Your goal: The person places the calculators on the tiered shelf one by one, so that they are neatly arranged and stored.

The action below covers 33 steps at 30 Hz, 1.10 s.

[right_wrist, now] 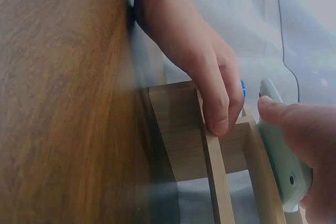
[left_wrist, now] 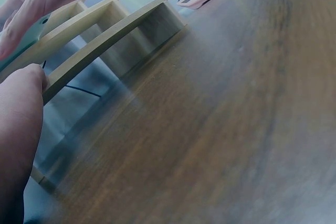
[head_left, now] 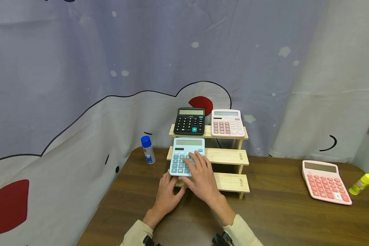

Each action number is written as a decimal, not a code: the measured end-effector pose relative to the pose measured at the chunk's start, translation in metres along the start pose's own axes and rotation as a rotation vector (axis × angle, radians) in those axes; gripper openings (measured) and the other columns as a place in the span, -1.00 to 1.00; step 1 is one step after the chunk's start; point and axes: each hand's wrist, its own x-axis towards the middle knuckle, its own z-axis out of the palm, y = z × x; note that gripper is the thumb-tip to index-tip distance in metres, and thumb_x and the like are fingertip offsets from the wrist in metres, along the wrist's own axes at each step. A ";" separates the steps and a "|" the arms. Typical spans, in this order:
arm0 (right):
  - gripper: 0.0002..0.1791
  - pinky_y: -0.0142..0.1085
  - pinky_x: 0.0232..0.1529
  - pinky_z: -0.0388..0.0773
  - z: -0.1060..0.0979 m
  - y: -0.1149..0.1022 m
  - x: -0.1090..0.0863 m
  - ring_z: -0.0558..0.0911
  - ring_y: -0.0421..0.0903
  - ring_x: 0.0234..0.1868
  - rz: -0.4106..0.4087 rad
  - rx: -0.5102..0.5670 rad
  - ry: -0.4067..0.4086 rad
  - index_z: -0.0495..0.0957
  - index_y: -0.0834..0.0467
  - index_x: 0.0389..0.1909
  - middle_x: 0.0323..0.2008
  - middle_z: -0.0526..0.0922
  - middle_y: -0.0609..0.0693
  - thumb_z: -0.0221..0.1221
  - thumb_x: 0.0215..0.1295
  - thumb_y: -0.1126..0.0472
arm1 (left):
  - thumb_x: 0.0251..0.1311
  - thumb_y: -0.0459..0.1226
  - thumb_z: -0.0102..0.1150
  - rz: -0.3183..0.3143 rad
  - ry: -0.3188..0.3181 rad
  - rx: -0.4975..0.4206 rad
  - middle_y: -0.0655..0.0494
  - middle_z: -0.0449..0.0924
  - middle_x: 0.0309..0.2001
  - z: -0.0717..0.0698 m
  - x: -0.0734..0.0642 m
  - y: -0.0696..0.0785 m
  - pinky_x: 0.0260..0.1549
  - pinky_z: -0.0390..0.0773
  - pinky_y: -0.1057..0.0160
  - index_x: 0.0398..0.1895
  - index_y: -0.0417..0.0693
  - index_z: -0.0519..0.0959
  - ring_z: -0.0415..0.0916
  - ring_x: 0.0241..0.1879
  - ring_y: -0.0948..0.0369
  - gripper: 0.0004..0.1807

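Note:
A light blue calculator (head_left: 187,147) leans tilted on the left part of the middle step of a wooden three-step rack (head_left: 227,155). My right hand (head_left: 202,176) holds the calculator, fingers over the right side of its keys and thumb at its lower edge. In the right wrist view, the right thumb (right_wrist: 283,116) lies along the edge of the calculator (right_wrist: 281,156). My left hand (head_left: 167,193) grips the left end of the lowest step, its thumb against the front edge. The right wrist view shows the left hand (right_wrist: 207,72) on that board.
On the top step stand a black calculator (head_left: 189,121) and a white-and-pink calculator (head_left: 227,123). A blue-capped glue stick (head_left: 148,150) stands left of the rack. Far right on the wooden table (head_left: 283,205) lie a pink calculator (head_left: 326,182) and a yellow glue stick (head_left: 361,184). A printed curtain hangs behind.

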 end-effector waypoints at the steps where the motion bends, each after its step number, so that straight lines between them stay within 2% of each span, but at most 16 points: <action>1: -0.31 0.06 0.37 0.26 0.000 0.000 0.000 0.34 0.14 0.44 0.001 -0.004 0.001 0.50 0.09 0.23 0.32 0.46 0.14 0.37 0.16 -0.17 | 0.22 -0.09 0.32 -0.003 -0.002 0.000 -0.07 0.47 0.23 0.000 0.000 0.000 0.10 0.36 -0.02 0.33 -0.04 0.48 0.38 0.09 0.04 -0.39; 15: -0.32 0.06 0.38 0.25 0.003 -0.001 -0.001 0.33 0.14 0.44 0.004 -0.023 0.014 0.51 0.08 0.22 0.32 0.45 0.13 0.37 0.15 -0.19 | 0.24 -0.08 0.30 -0.028 -0.020 -0.004 -0.07 0.45 0.28 -0.002 0.000 0.002 0.10 0.37 -0.02 0.33 -0.04 0.48 0.38 0.13 0.03 -0.40; 33: -0.31 0.07 0.37 0.25 0.004 0.001 -0.001 0.33 0.15 0.43 -0.014 -0.016 0.039 0.51 0.07 0.21 0.31 0.45 0.13 0.38 0.13 -0.19 | 0.23 -0.07 0.31 -0.009 -0.008 0.005 -0.06 0.46 0.26 0.000 -0.001 -0.001 0.12 0.36 -0.02 0.34 -0.03 0.48 0.38 0.13 0.04 -0.38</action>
